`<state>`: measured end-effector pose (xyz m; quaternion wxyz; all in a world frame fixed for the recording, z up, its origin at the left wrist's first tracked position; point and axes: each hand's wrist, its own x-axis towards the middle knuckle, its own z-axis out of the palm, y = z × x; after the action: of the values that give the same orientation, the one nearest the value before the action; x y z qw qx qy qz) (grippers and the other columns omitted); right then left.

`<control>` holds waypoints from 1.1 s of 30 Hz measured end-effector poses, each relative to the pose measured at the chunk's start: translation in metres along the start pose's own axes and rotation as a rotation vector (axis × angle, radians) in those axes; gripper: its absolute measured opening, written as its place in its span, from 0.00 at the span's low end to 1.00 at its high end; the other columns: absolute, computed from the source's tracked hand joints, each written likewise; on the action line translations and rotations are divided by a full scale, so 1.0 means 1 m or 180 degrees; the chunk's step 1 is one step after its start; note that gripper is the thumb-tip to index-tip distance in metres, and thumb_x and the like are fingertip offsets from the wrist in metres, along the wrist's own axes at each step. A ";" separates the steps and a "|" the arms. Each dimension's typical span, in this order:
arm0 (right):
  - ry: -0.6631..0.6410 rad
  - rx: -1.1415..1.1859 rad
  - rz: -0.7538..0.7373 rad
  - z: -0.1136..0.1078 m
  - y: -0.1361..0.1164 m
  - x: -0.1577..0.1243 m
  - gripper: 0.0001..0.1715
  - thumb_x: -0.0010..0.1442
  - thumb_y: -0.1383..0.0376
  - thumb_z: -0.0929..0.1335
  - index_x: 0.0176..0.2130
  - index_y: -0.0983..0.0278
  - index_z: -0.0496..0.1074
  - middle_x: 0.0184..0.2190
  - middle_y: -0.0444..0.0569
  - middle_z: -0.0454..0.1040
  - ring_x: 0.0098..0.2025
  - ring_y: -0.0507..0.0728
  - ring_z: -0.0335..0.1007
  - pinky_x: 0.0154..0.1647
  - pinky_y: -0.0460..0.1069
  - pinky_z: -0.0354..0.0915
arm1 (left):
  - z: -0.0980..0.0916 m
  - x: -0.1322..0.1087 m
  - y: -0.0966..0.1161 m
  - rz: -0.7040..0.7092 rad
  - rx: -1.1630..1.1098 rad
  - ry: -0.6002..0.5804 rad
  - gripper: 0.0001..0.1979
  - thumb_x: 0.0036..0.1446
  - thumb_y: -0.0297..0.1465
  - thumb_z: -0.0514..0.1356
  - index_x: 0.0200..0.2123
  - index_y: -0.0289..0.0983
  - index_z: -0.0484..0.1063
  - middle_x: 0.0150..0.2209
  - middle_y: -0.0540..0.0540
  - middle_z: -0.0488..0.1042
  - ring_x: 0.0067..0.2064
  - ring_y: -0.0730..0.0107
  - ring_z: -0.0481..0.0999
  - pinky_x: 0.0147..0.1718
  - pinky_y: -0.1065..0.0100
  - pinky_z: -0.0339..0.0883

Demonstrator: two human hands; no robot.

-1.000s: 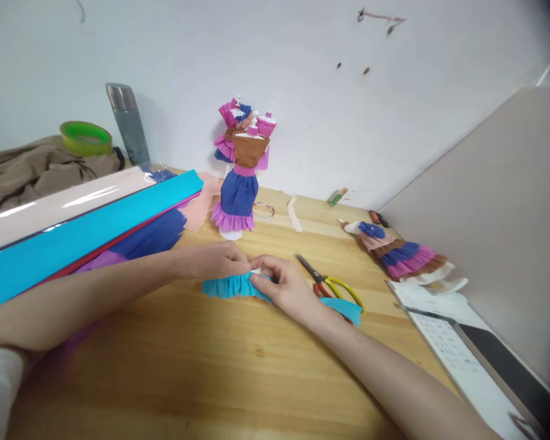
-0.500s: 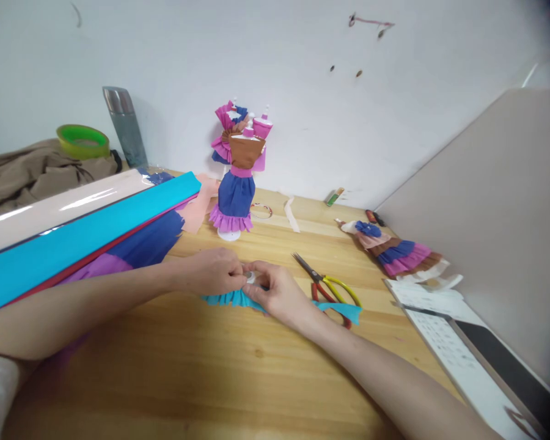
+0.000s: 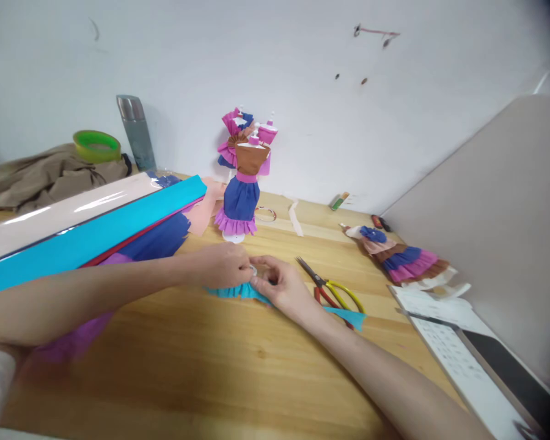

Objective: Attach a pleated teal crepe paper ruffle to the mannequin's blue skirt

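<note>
My left hand (image 3: 224, 266) is closed, fingertips pinched and meeting my right hand over the wooden table; what they pinch is hidden. My right hand (image 3: 284, 285) curls its thumb and forefinger round a small white roll of tape (image 3: 253, 271), mostly covered by the fingers. Just beneath both hands lies a gathered turquoise crepe paper strip (image 3: 238, 291), its pleated edge toward me. Its flat tail (image 3: 348, 318) comes out beyond my right wrist and lies over the handles of the scissors (image 3: 323, 284), which have red and yellow grips.
A small dress form (image 3: 241, 195) in a brown, blue and purple paper dress stands behind my hands, others behind it. Turquoise and pale paper rolls (image 3: 91, 229) lie left. A bottle (image 3: 136, 131) is at the wall, a ruffled paper dress (image 3: 398, 253) and white keyboard (image 3: 440, 342) right.
The whole view has shifted slightly, so things appear a little further right and lower. My hands have drawn closer over the white roll, which shows less now.
</note>
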<state>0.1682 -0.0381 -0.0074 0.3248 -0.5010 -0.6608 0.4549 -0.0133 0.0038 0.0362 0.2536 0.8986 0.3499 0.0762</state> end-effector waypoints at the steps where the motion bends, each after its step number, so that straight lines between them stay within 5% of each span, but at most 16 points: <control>1: 0.0077 0.0081 0.0004 -0.001 0.001 0.000 0.25 0.54 0.54 0.72 0.47 0.67 0.75 0.16 0.36 0.62 0.18 0.50 0.57 0.20 0.46 0.55 | 0.000 0.000 -0.004 -0.0028 -0.0137 -0.0069 0.19 0.57 0.25 0.53 0.16 0.38 0.50 0.16 0.53 0.50 0.21 0.76 0.50 0.24 0.65 0.40; 5: 0.0233 0.0402 0.0024 -0.005 -0.004 -0.002 0.24 0.53 0.46 0.71 0.35 0.64 0.72 0.19 0.40 0.64 0.20 0.50 0.59 0.20 0.46 0.57 | 0.009 -0.011 -0.025 -0.0115 -0.1549 -0.0372 0.21 0.62 0.41 0.53 0.20 0.37 0.56 0.19 0.53 0.55 0.21 0.76 0.56 0.20 0.71 0.47; 9: 0.0113 0.0385 0.0189 -0.006 -0.010 -0.005 0.28 0.52 0.41 0.70 0.28 0.63 0.68 0.19 0.41 0.64 0.20 0.49 0.57 0.19 0.46 0.56 | 0.028 -0.026 -0.038 0.0047 -0.2383 -0.0235 0.25 0.62 0.51 0.55 0.23 0.36 0.62 0.21 0.52 0.62 0.24 0.75 0.63 0.24 0.72 0.61; 15: -0.0308 0.0072 0.0129 -0.005 -0.012 -0.007 0.24 0.51 0.47 0.72 0.24 0.64 0.68 0.18 0.41 0.64 0.22 0.48 0.56 0.22 0.45 0.54 | 0.031 -0.033 -0.037 0.0178 -0.2493 -0.0276 0.23 0.62 0.45 0.59 0.22 0.34 0.65 0.20 0.52 0.65 0.24 0.77 0.64 0.24 0.75 0.62; 22: -0.0340 -0.0061 0.0003 0.000 -0.014 -0.013 0.12 0.51 0.59 0.71 0.24 0.65 0.72 0.20 0.44 0.71 0.24 0.50 0.61 0.26 0.46 0.59 | 0.027 -0.037 -0.033 0.0237 -0.2523 -0.0437 0.20 0.62 0.40 0.60 0.22 0.33 0.69 0.18 0.51 0.65 0.21 0.77 0.62 0.22 0.76 0.58; 33: -0.0284 -0.0124 0.0006 0.006 -0.013 -0.020 0.10 0.51 0.59 0.70 0.28 0.64 0.77 0.23 0.46 0.74 0.25 0.51 0.63 0.27 0.47 0.61 | 0.027 -0.036 -0.030 0.0302 -0.2441 -0.0492 0.22 0.62 0.39 0.59 0.19 0.35 0.62 0.17 0.53 0.58 0.22 0.77 0.57 0.21 0.74 0.51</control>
<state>0.1636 -0.0601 0.0030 0.2848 -0.4870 -0.6829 0.4641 -0.0493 -0.0118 -0.0008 0.5926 0.7569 0.2341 0.1451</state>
